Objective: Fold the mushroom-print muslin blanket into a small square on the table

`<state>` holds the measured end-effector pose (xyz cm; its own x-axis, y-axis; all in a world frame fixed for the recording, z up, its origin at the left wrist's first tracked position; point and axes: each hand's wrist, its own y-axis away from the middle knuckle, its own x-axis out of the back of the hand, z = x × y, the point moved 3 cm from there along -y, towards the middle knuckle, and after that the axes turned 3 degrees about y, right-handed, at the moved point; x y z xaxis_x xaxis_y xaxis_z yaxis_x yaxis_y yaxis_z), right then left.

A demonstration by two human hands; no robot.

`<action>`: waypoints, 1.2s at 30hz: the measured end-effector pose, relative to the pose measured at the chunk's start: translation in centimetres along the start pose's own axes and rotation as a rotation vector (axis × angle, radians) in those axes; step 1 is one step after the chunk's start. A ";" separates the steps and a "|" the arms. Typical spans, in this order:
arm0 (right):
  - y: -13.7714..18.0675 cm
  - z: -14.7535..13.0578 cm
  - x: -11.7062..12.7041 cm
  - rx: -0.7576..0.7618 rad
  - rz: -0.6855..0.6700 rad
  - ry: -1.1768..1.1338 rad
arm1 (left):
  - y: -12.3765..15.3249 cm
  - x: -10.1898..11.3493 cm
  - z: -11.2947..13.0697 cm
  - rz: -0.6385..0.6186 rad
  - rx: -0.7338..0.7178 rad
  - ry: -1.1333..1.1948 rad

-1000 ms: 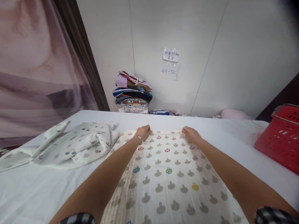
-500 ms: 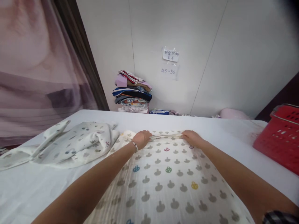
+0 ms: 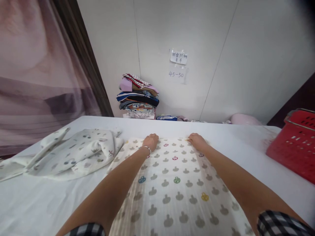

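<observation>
Your left hand (image 3: 151, 141) and right hand (image 3: 196, 140) curl closed on the far edge of the patterned cloth (image 3: 172, 183) spread on the white table (image 3: 36, 203).

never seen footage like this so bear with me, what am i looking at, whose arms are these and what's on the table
There is no machine here. A person wears a camera on the head, so the one view looks forward and down along their own bare arms. The left hand and right hand are curled on the far edge of a printed cloth, spread flat on a white table. A crumpled cloth lies to the left and a red basket sits at the right. Behind, a pile of clothes stands by the wall.
</observation>
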<state>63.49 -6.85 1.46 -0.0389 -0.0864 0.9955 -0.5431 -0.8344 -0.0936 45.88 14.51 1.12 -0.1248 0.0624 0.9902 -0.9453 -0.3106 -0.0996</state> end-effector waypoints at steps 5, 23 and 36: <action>0.1 -0.1 0.3 -0.007 -0.011 0.010 | 0.0 -0.3 -0.2 -0.002 -0.048 -0.005; 0.2 0.9 0.5 -0.163 -0.050 -0.081 | -0.1 0.0 -0.2 -0.025 0.041 0.050; -1.2 0.5 -0.4 -0.218 -0.029 0.000 | -1.1 0.4 -0.3 -0.056 0.298 0.160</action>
<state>64.63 -6.06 1.14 -0.0210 -0.0639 0.9977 -0.7123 -0.6993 -0.0598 46.77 15.19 1.59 -0.1430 0.2276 0.9632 -0.8253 -0.5646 0.0109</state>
